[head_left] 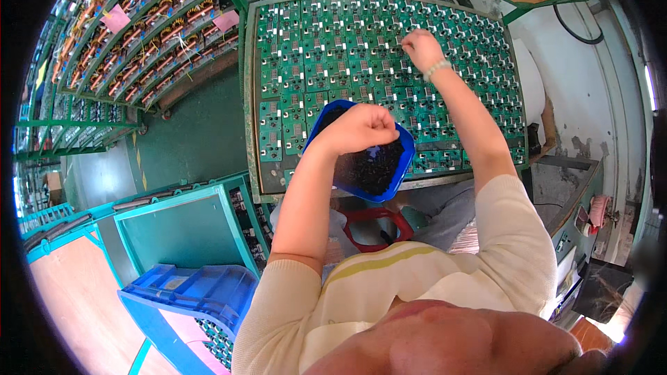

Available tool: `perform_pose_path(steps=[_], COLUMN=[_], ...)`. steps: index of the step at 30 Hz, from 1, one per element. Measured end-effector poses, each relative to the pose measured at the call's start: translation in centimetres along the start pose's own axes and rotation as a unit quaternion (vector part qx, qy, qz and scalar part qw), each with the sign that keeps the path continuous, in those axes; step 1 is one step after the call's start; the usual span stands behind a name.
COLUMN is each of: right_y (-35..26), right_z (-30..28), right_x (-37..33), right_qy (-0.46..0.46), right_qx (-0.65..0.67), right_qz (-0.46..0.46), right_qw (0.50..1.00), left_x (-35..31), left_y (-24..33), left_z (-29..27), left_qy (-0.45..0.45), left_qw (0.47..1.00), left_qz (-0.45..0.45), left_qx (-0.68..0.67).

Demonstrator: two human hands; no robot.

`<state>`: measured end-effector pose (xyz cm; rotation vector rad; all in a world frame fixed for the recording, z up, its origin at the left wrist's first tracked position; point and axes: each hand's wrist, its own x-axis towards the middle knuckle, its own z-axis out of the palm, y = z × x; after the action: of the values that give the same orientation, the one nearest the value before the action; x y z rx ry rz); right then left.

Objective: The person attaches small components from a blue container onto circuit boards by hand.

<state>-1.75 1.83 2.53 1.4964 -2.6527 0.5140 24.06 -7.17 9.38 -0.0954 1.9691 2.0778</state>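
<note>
Rows of green circuit boards (pixel 316 69) with small white and black parts cover the framed worktable (pixel 251 97) in front of me. A blue plastic bin (pixel 403 167) sits at the table's near edge, holding many small black parts (pixel 375 170). Over this bin is my left hand (pixel 361 128), its fingers curled together; whatever they pinch is too small to make out. My right hand (pixel 422 50), with a beaded bracelet (pixel 438 68) at the wrist, reaches over the boards farther back. Its fingertips are pinched close to a board, and anything between them is hidden.
At the far left stands a rack (pixel 149 21) loaded with boards carrying copper-coloured parts and wires. A blue crate (pixel 187 292) lies at the lower left beside a teal-framed cart (pixel 174 226). A red stool (pixel 379 226) shows under the table's near edge. The wall (pixel 570 83) bounds the right side.
</note>
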Motion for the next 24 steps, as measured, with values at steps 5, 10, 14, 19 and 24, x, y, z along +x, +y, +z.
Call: perform_pose_path(steps=[5,10,14,19,24], right_y=[-9.8,-11.7,-11.3,-10.8,-3.4], right_z=[-7.9,-8.5,-8.1,-8.8,-6.2], right_x=[-7.0,-11.0,-11.3,-10.8,-5.8], right_qy=[-0.011,0.013,0.065,0.050,0.104], right_qx=[0.479,0.473,0.464,0.407,0.449], right_qz=[0.070,0.003,0.043,0.004,0.189], right_qw=[0.875,0.881,0.882,0.912,0.867], left_x=[0.0,1.2,1.5,1.7,1.7], left_y=[1.1,0.5,0.9,0.8,1.2], left_z=[-0.4,1.2,2.4,2.5,1.9], left_qy=[0.204,0.196,0.150,0.194,0.160], left_qw=[0.928,0.894,0.885,0.891,0.894], left_qz=[-0.036,-0.049,-0.032,-0.047,-0.029], left_qx=[-0.311,-0.400,-0.440,-0.408,-0.417])
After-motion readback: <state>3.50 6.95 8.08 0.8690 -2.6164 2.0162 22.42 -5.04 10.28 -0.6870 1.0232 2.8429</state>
